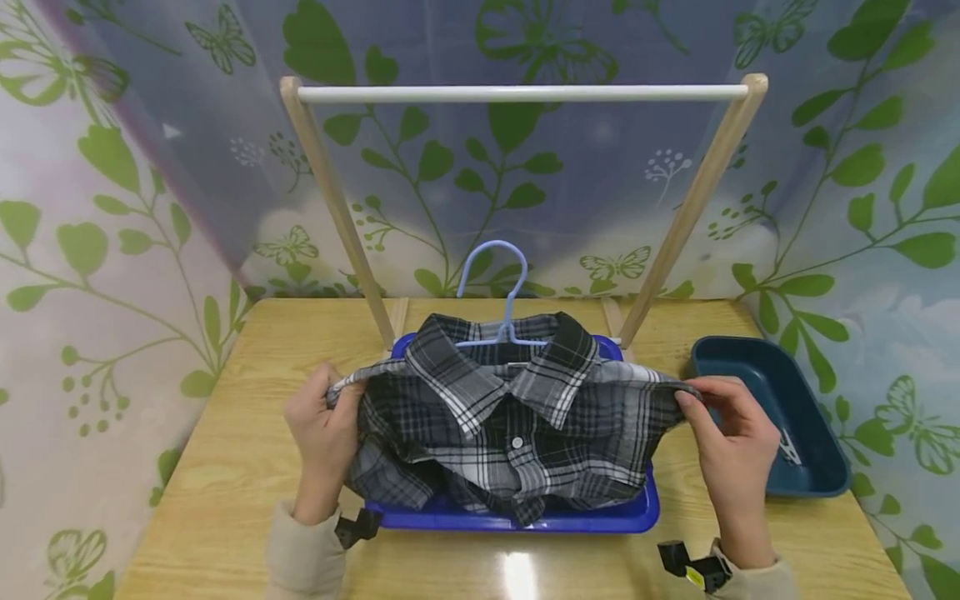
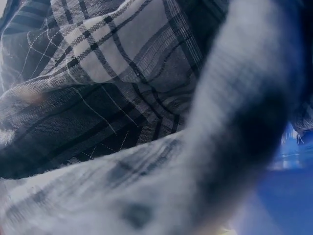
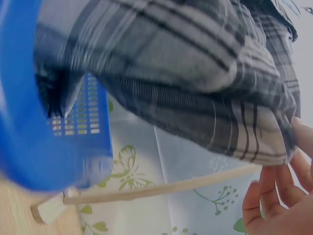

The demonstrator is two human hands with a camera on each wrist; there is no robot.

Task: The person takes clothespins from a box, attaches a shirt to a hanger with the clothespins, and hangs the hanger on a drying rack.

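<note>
Holding a black-and-white plaid shirt (image 1: 510,417) by its two shoulder ends, the person keeps it low in the centre of the head view, over a blue basket (image 1: 525,518) that sits on the wooden counter (image 1: 225,483). The left hand (image 1: 324,433), at centre left of the frame, has its fingers curled round the shoulder seam; the right hand (image 1: 731,437), at centre right, pinches the opposite shoulder edge between thumb and fingertips, which the right wrist view confirms. A light blue hanger (image 1: 498,292) is threaded through the collar, its hook standing free above the shirt; whether its arms are fully seated in the shoulders cannot be told, as cloth covers them. The lower body of the shirt lies crumpled in the basket. Judged from the drape and folds, the garment is light, soft and limp, with no stiffness of its own beyond the collar; it should not be fragile, though it may slide on a smooth hanger. The sound places to take hold appear to be the shoulder seams, as now, or the hanger hook once the shoulders sit true. Behind the basket, in the upper half of the frame, stands a wooden rack with a white rail (image 1: 517,93). A dark teal tray (image 1: 780,417) lies at the right edge of the counter.
</note>
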